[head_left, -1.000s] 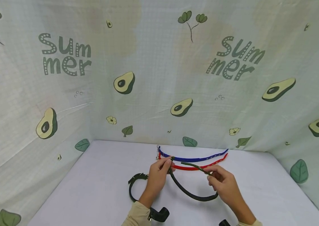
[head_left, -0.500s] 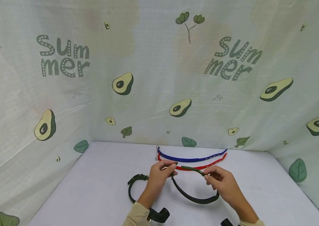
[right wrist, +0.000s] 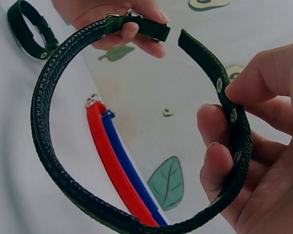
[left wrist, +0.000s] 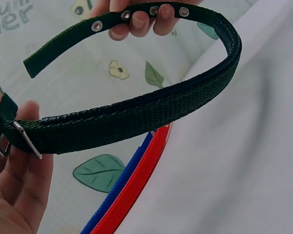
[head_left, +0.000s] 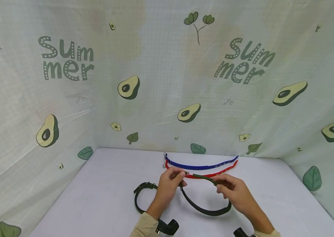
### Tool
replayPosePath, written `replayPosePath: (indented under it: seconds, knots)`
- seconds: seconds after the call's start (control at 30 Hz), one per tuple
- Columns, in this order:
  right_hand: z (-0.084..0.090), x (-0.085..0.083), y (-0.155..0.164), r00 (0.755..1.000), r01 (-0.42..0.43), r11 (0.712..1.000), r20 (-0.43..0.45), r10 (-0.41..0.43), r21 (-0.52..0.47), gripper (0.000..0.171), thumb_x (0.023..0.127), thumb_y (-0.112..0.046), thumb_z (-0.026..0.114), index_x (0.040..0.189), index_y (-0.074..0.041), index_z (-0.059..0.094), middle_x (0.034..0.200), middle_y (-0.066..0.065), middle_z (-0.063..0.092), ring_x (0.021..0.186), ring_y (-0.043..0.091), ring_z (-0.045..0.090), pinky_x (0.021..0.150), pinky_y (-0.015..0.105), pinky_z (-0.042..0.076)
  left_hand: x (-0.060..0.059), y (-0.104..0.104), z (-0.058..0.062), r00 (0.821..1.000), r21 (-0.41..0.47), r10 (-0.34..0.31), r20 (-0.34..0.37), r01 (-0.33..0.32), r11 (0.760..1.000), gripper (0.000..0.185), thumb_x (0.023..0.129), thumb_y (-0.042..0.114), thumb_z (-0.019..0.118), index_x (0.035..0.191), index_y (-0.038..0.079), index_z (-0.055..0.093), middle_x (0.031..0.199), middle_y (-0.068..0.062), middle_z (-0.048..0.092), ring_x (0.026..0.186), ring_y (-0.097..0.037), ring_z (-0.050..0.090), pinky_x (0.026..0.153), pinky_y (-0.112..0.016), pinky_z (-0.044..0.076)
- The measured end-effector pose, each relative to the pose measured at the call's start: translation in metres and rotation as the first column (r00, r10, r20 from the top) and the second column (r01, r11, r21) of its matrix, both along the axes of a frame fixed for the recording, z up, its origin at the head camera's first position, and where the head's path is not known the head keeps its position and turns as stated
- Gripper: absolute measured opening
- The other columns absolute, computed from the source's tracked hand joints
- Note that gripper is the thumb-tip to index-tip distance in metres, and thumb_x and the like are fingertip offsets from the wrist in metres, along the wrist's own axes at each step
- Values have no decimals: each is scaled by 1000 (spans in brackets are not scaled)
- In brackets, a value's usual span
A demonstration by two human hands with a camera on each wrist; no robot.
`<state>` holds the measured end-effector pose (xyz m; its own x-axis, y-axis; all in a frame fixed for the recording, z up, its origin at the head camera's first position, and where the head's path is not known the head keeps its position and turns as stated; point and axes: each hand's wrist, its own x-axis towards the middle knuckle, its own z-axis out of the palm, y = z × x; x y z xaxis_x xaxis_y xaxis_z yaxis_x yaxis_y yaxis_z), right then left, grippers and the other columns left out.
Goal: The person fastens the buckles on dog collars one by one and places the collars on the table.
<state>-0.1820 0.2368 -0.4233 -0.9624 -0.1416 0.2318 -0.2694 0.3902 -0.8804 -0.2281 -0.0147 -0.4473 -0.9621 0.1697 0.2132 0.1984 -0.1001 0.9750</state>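
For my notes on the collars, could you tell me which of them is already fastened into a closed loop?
The black collar lying left of the left hand; the blue and red lie flat, the held green one is unbuckled.

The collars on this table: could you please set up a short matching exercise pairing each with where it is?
Things:
1. green collar
2. blue collar
3. red collar
4. black collar

Places:
A. flat on the table, farthest back
B. held by both hands
C. on the table, left of the left hand
D. flat, just in front of the blue one

Pairs: 1-B, 2-A, 3-D, 4-C
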Motion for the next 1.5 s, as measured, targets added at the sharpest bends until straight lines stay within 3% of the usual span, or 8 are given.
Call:
replayPosePath:
  seconds: [0.27, 0.53, 0.67, 0.87, 1.23, 1.5]
  knots:
    - [-3, -1, -4, 999, 29, 999, 21, -28, -43, 20, 95, 0, 63, 114, -3, 68, 88, 10, 65, 73, 27, 62, 59, 29, 52, 2, 2, 4, 998, 52, 16, 61, -19, 998, 29, 98, 24, 68, 118, 4, 60, 106, -11, 69, 74, -20, 64, 77, -29, 56]
    - [-1, 0, -6, 998, 54, 995, 31, -52, -84, 21, 96, -9, 66, 117, -4, 68, 86, 12, 63, 67, 23, 59, 57, 30, 51, 2, 5, 2, 994, 72, 31, 106, -39, 997, 30, 94, 28, 72, 116, 8, 70, 104, -9, 71, 77, -20, 62, 79, -27, 53]
    - [-1, 1, -7, 998, 63, 994, 4, -63, -89, 23, 96, -17, 70, 116, -6, 69, 83, 9, 61, 63, 22, 56, 53, 30, 49, 3, 5, 2, 997, 46, 3, 73, -6, 999, 29, 95, 27, 71, 121, 13, 71, 106, -6, 70, 78, -20, 62, 79, -27, 53]
    - [2, 3, -8, 997, 65, 996, -24, -67, -62, 22, 94, -19, 72, 113, -9, 71, 83, 10, 62, 65, 20, 57, 52, 30, 48, 8, 7, 9, 997, 85, -75, 18, 73, 994, 33, 95, 17, 72, 122, 1, 63, 110, -10, 70, 85, -18, 63, 77, -26, 55]
    - [6, 7, -10, 996, 29, 999, -88, -32, -41, 17, 95, -19, 71, 109, -11, 72, 81, 8, 62, 65, 20, 58, 53, 30, 50, 13, 8, 17, 996, 40, -83, -14, 84, 996, 29, 94, 19, 72, 120, 4, 70, 105, -10, 69, 85, -18, 65, 78, -26, 56]
    - [3, 7, -16, 995, 15, 996, -92, -23, -86, 16, 95, -18, 71, 109, -11, 71, 80, 8, 62, 63, 20, 57, 52, 31, 49, 18, 13, 19, 994, 58, -109, 18, 108, 992, 27, 92, 15, 74, 117, 4, 71, 100, -8, 70, 80, -17, 64, 77, -26, 55]
